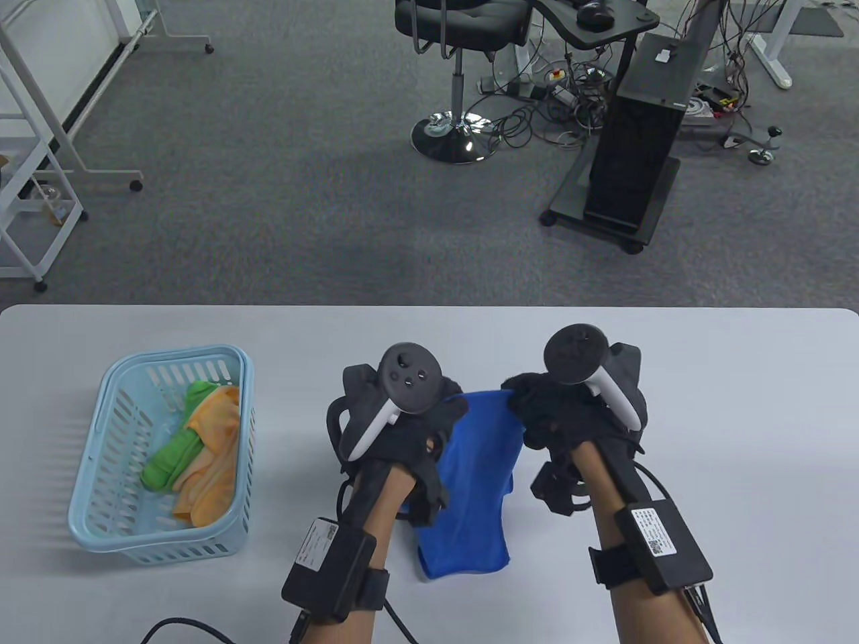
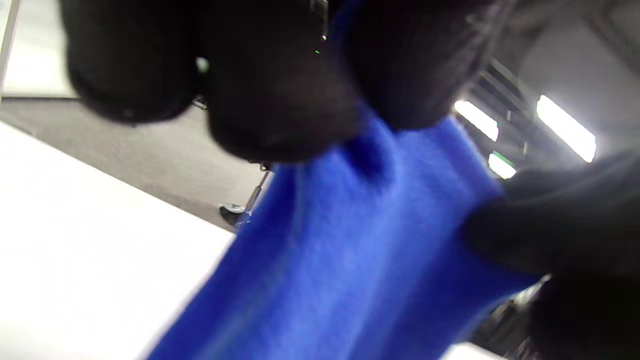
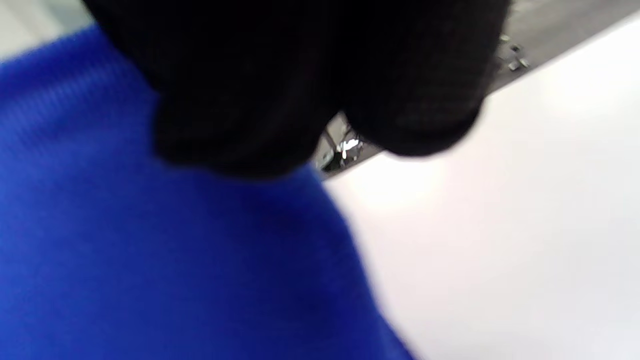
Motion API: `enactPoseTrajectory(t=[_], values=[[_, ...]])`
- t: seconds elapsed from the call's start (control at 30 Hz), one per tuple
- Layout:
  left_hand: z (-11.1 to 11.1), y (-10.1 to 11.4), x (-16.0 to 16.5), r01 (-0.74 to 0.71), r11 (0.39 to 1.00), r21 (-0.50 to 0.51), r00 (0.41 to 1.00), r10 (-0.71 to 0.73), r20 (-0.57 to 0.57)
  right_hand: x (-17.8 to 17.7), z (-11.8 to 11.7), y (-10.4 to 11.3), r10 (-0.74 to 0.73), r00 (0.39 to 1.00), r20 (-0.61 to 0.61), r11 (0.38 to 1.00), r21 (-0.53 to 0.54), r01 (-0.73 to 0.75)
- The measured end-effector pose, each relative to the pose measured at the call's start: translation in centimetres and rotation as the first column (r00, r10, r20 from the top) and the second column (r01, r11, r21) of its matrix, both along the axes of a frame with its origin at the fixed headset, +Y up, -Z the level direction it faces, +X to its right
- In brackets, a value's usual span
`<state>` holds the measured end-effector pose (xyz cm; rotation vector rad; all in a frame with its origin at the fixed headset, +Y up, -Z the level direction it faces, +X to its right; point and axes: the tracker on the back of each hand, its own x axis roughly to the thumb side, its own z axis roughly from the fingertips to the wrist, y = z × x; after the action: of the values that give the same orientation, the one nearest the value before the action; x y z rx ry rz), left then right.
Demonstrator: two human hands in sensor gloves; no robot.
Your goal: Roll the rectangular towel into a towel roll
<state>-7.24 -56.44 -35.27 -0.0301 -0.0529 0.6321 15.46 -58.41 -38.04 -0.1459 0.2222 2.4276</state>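
Observation:
A blue towel [image 1: 478, 483] hangs between my two hands above the white table [image 1: 704, 416], its lower end reaching the tabletop near the front. My left hand [image 1: 429, 419] pinches the towel's top left corner; in the left wrist view the black fingers [image 2: 280, 100] curl over the blue towel [image 2: 350, 250]. My right hand [image 1: 537, 406] grips the top right corner. Dark fingers [image 3: 300, 85] close over the towel [image 3: 150, 250] in the right wrist view. The towel's top edge is stretched between the hands.
A light blue plastic basket [image 1: 107, 530] stands at the left of the table, holding a green cloth [image 1: 176, 448] and an orange cloth [image 1: 213, 456]. Beyond the far table edge are a carpeted floor, an office chair [image 1: 463, 40] and a black cabinet [image 1: 637, 154].

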Motion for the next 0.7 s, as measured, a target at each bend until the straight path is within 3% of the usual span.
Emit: enactPoseTrajectory(t=[0.03, 0.1, 0.13, 0.2, 0.27, 0.37, 0.43, 0.47, 0.5, 0.53, 0.57, 0.6, 0.67, 0.7], values=[[-0.8, 0.2, -0.2, -0.082, 0.997, -0.005, 0.996, 0.082, -0.026, 0.1, -0.5, 0.6, -0.140, 0.990, 0.013, 0.989, 0.053, 0.140], [-1.8, 1.2, -0.5, -0.187, 0.981, 0.047, 0.979, 0.190, -0.071, 0.3, -0.7, 2.3, -0.234, 0.971, 0.055, 0.960, 0.169, 0.222], [-2.1, 2.0, -0.5, -0.232, 0.970, 0.080, 0.970, 0.236, -0.052, 0.3, -0.7, 3.1, -0.252, 0.966, 0.052, 0.945, 0.229, 0.234], [-2.4, 4.2, -0.2, -0.335, 0.926, 0.174, 0.941, 0.320, 0.111, 0.7, -0.3, 5.7, -0.243, 0.970, -0.004, 0.905, 0.360, 0.229], [-1.6, 5.6, -0.1, -0.321, 0.913, 0.250, 0.944, 0.287, 0.165, 1.6, 0.7, 7.7, -0.211, 0.977, -0.031, 0.854, 0.480, 0.200], [0.0, 5.9, 0.4, -0.220, 0.902, 0.371, 0.960, 0.134, 0.244, 2.6, 2.5, 7.4, -0.175, 0.981, -0.083, 0.842, 0.505, 0.192], [1.4, 3.9, 1.1, -0.090, 0.886, 0.456, 0.973, -0.019, 0.229, 3.0, 3.9, 4.7, -0.083, 0.993, -0.086, 0.851, 0.511, 0.116], [2.2, 1.9, 1.7, -0.020, 0.883, 0.469, 0.967, -0.103, 0.235, 3.0, 4.5, 3.1, -0.040, 0.995, -0.088, 0.862, 0.501, 0.078], [2.8, 0.0, 2.1, 0.039, 0.895, 0.444, 0.958, -0.160, 0.239, 2.9, 5.0, 1.3, 0.000, 0.996, -0.086, 0.875, 0.483, 0.042], [3.6, -3.7, 2.6, 0.136, 0.919, 0.371, 0.936, -0.242, 0.255, 2.7, 6.0, -3.1, 0.068, 0.992, -0.108, 0.910, 0.415, -0.017], [4.1, -6.3, 2.8, 0.195, 0.927, 0.321, 0.922, -0.285, 0.261, 2.6, 6.3, -4.9, 0.087, 0.989, -0.120, 0.924, 0.380, -0.035], [4.9, -10.4, 3.1, 0.290, 0.924, 0.250, 0.901, -0.352, 0.255, 2.4, 7.2, -9.6, 0.120, 0.978, -0.171, 0.962, 0.263, -0.072], [6.7, -15.6, 3.5, 0.438, 0.880, 0.182, 0.832, -0.474, 0.287, 2.2, 8.7, -14.5, 0.148, 0.967, -0.205, 0.966, 0.241, -0.096], [7.9, -17.5, 3.8, 0.547, 0.823, 0.153, 0.761, -0.565, 0.320, 2.1, 9.4, -16.3, 0.185, 0.957, -0.222, 0.970, 0.197, -0.142]])
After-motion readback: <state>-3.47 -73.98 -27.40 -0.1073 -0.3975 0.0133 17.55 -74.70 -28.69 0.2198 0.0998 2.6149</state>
